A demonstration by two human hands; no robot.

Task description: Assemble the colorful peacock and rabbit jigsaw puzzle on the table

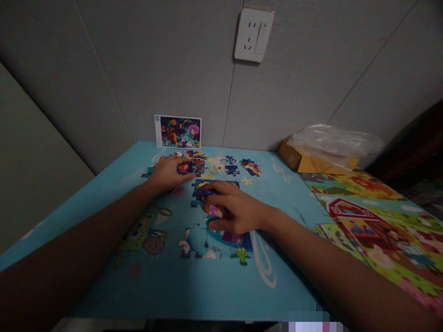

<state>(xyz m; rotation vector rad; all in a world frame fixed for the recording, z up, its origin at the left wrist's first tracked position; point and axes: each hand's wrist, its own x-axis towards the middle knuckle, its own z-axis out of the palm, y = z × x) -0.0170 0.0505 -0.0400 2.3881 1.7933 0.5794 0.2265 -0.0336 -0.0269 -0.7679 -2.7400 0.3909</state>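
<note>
Bench: a blue printed top point(194, 290) whose far edge runs along a grey panelled wall point(173, 60).
Left hand point(168, 173): reaches in from the near left corner to the far half of the bench, palm down; thumb and index finger stand apart, one on either side of a dark puzzle section point(191, 167) with a red figure; whether they press on it, I cannot tell.
Right hand point(238, 207): lies over the middle of the bench, fingers curved and spread; a pink patch point(215, 211) shows between thumb and index finger, but whether it is a loose piece in their grasp or part of the puzzle beneath, I cannot tell.
Large puzzle section point(199, 237): light blue, partly under the right hand, on the near side of the bench's middle.
Deep-blue puzzle section point(199, 191): just beyond the large one, partly hidden by the right fingers.
Smaller puzzle cluster point(251, 167): toward the far edge, right of the left hand.
Picture card point(180, 132): upright at the far edge, left of centre, against the wall.
Yellow box point(313, 161): at the far right corner, clear plastic bag point(335, 143) on top.
Farm-scene print point(374, 221): spreads along the bench's right side.
Wall socket point(254, 34): white, above the far edge.
</note>
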